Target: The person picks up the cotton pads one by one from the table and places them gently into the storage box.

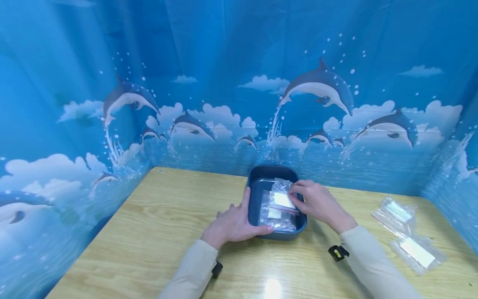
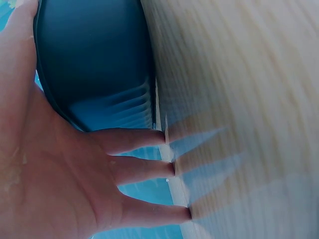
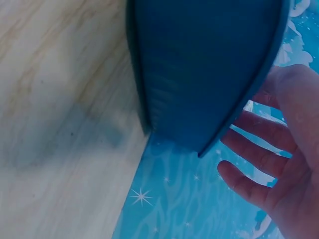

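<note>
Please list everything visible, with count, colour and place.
Wood-grain table: 1, light brown, lower view.
Dolphin-print backdrop: 1, mainly blue, behind and beside table.
Rectangular tub: 1, dark blue, near table's far edge.
Inner plastic bags: at least 2, clear, white contents, in tub.
Outer plastic bags: 2, likewise coloured, table's right.
Wrist devices: 2, black, one per wrist.
Sleeves: 2, cream, forearms.
Left hand: 1, bare, touching tub's left side.
Right hand: 1, bare, pinching inner bag.

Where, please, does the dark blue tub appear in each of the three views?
Head: the dark blue tub is right of centre, in the lower half.
Left wrist: tub upper left, cut off by the top edge.
Right wrist: tub upper middle, cut off by the top edge.
Shared landmark: the wood-grain table it stands on.
</note>
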{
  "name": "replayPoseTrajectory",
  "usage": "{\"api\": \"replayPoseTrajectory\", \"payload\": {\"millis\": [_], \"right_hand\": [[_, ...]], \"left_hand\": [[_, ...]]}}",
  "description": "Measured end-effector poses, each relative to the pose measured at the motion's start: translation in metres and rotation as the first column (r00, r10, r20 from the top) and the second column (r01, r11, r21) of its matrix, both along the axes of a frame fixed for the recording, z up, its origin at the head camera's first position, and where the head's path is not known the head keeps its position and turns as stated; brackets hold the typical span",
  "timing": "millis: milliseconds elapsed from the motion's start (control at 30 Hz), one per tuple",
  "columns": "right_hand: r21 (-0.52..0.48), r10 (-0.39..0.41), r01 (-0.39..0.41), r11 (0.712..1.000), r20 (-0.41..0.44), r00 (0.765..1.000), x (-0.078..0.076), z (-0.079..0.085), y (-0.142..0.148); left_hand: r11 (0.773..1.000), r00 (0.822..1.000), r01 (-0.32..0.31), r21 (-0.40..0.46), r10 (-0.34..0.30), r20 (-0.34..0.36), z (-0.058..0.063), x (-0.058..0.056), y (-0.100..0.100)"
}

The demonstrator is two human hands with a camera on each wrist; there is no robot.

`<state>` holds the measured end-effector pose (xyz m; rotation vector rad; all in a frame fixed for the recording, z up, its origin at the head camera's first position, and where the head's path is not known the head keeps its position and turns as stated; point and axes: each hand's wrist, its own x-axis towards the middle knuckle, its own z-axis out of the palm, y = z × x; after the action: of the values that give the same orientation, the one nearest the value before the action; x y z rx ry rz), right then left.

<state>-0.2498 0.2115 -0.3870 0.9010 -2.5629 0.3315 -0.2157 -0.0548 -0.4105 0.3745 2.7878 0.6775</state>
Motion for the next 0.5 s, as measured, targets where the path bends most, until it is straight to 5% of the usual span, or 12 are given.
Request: {"api": "replayPoseTrajectory", "payload": {"millis": [500], "right_hand": [[0.048,-0.008,0.008,0.999,-0.005,1.0,-0.0032,-0.0087,-0.0067]], "left_hand": [[1.0,1.0,0.002,0.01,-0.002,-0.002,-0.0003,-0.0005,-0.0001]]}}
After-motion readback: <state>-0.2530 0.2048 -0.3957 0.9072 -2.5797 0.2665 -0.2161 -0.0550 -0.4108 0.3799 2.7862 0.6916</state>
